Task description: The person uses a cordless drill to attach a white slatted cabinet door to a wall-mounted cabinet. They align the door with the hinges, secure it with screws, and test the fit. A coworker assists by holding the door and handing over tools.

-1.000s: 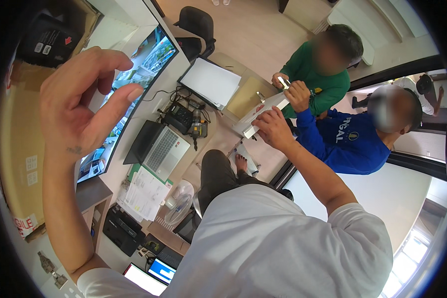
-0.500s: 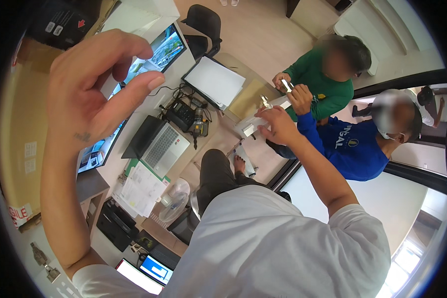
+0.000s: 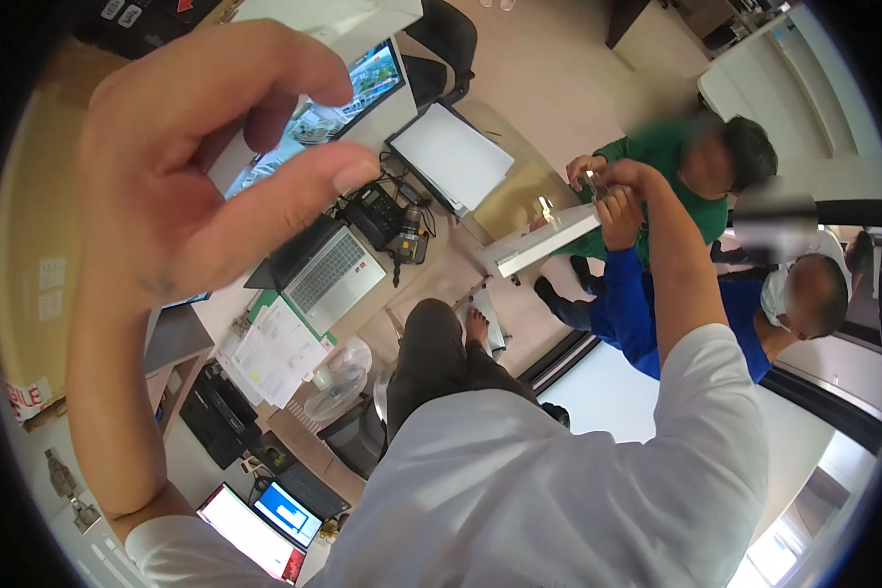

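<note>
My left hand (image 3: 196,167) is raised close in front of me, thumb and curled fingers apart with nothing between them. Stretched out to the far right, my right hand (image 3: 629,174) is at a small shiny metal fitting (image 3: 590,180). Its fingers are mostly hidden, so I cannot tell whether it grips the fitting. Beside it are a hand (image 3: 580,169) of a person in green and a hand (image 3: 618,218) of a person in blue. Below them is a white panel (image 3: 549,245), tilted, with a hinge-like metal piece (image 3: 546,209) on its upper side.
On the desk to the left are an open laptop (image 3: 325,279), a desk phone (image 3: 372,214), a power drill (image 3: 412,241), a stack of white paper (image 3: 453,157) and loose papers (image 3: 276,353). A large cardboard box (image 3: 44,225) stands at the far left. A black chair (image 3: 446,44) is beyond the desk.
My right hand has left the white panel and moved up and right to the fitting by the two people's hands. My left hand stays raised, shifted slightly in the picture.
</note>
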`<state>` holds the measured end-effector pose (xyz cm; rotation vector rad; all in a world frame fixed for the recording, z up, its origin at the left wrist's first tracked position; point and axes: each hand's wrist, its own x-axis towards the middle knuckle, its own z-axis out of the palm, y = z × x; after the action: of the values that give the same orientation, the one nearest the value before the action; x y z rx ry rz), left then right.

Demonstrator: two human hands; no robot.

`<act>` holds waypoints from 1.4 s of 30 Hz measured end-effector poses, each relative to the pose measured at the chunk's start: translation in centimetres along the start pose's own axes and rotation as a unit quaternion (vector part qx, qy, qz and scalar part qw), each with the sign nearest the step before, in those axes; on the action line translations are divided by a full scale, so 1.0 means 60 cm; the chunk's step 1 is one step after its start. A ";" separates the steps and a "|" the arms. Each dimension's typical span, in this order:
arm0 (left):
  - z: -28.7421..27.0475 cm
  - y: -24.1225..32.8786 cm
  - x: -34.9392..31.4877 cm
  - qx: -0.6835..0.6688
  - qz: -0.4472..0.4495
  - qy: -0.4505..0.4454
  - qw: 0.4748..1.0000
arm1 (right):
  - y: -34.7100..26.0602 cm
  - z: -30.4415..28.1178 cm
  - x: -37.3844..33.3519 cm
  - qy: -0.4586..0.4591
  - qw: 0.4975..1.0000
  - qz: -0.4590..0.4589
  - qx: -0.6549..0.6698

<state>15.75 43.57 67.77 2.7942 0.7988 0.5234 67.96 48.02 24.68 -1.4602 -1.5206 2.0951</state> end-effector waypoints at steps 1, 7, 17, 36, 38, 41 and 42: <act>0.000 0.002 -0.013 0.001 -0.017 0.002 1.000 | -0.064 0.021 -0.008 0.029 0.994 0.105 0.008; -0.016 -0.017 -0.014 -0.031 0.043 -0.003 0.999 | 0.254 -0.121 0.039 0.076 0.989 0.090 0.092; -0.009 -0.021 -0.002 -0.015 0.050 -0.043 0.998 | 0.071 0.000 -0.005 0.124 0.985 0.077 0.094; 0.001 -0.020 0.016 -0.011 0.064 0.055 0.996 | 0.147 0.000 0.002 0.152 0.963 0.002 0.223; 0.005 -0.019 0.017 -0.018 0.041 0.042 0.998 | 0.158 -0.002 0.008 0.172 0.973 -0.006 0.155; 0.002 0.003 0.016 -0.035 -0.011 0.024 0.999 | 0.149 -0.003 0.028 0.173 0.979 -0.046 0.099; -0.002 0.004 0.019 -0.039 -0.003 0.025 0.999 | 0.198 -0.024 0.035 0.170 0.979 -0.064 0.089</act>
<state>16.72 44.00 68.29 2.7176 0.7783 0.6120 72.53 44.66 13.93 -1.5145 -1.2310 1.7485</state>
